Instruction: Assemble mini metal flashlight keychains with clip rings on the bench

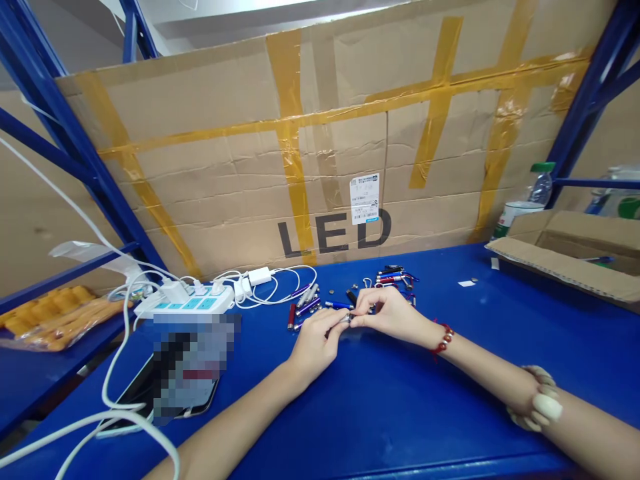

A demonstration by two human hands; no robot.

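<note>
Both hands meet over the blue table [400, 400] near its middle. My left hand [317, 340] and my right hand [390, 315] pinch the two ends of one small silver cylindrical piece [346, 319], a mini keychain light by its look. Fingers of both hands are closed on it. Just behind the hands lie several small keychain lights [306, 303] in purple, red and blue, and more of them with rings [395, 275] to the right. A red bead bracelet is on my right wrist.
A white power strip [185, 303] with chargers and white cables sits at the left, a phone [165, 390] in front of it. A taped cardboard wall [325, 153] marked LED backs the table. An open cardboard box [570, 257] and a water bottle [525, 203] stand at the right.
</note>
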